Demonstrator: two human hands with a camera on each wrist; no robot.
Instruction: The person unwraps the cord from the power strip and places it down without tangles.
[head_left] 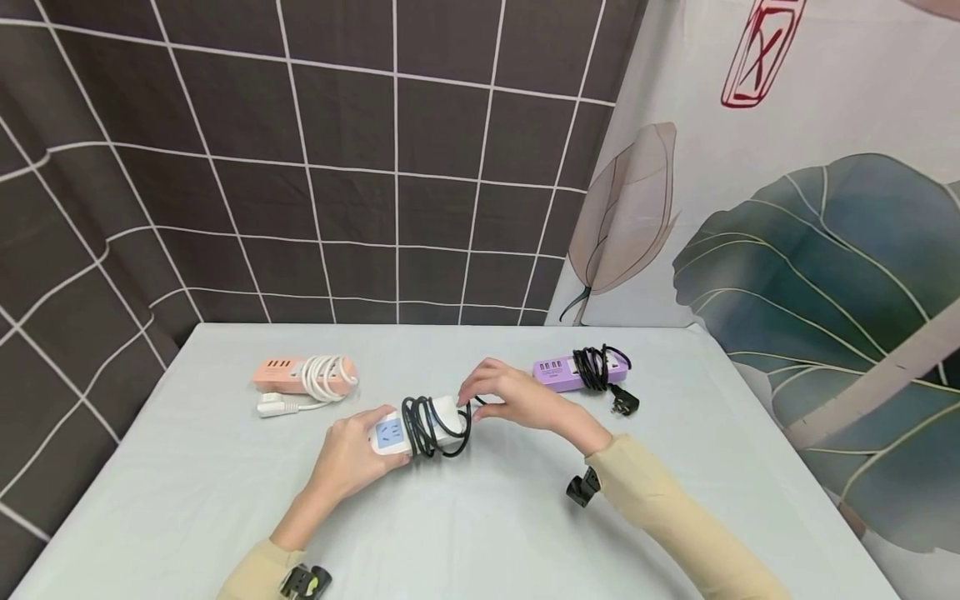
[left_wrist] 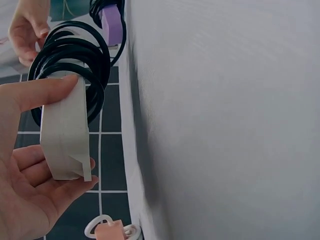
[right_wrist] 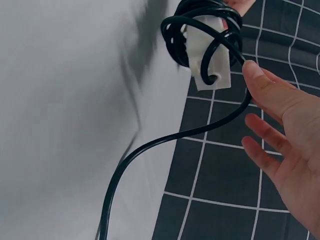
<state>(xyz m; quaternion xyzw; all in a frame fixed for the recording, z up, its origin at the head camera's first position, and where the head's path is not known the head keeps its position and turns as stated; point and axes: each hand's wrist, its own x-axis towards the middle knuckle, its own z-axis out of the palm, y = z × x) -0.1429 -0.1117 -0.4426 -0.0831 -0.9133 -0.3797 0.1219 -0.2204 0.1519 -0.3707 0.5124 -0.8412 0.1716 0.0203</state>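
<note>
A white power strip (head_left: pixel 381 446) with a blue socket face is held up at the middle of the table by my left hand (head_left: pixel 348 457). In the left wrist view, the thumb lies across one side of the power strip (left_wrist: pixel 65 137) and the fingers are behind it. Several loops of black cord (head_left: pixel 423 427) wrap round its right half. My right hand (head_left: pixel 525 402), at the strip's right end, pinches the cord between thumb and fingers. From that pinch, the free length of cord (right_wrist: pixel 150 143) curves away in the right wrist view; its plug is not visible there.
Back left on the table (head_left: pixel 480 533) lies a pink power strip (head_left: pixel 281 379) with a wound white cord and a white plug (head_left: pixel 276 406). Back right is a purple power strip (head_left: pixel 555 375) with a wound black cord and a black plug (head_left: pixel 624 402). A dark tiled-pattern cloth (head_left: pixel 337 208) hangs behind.
</note>
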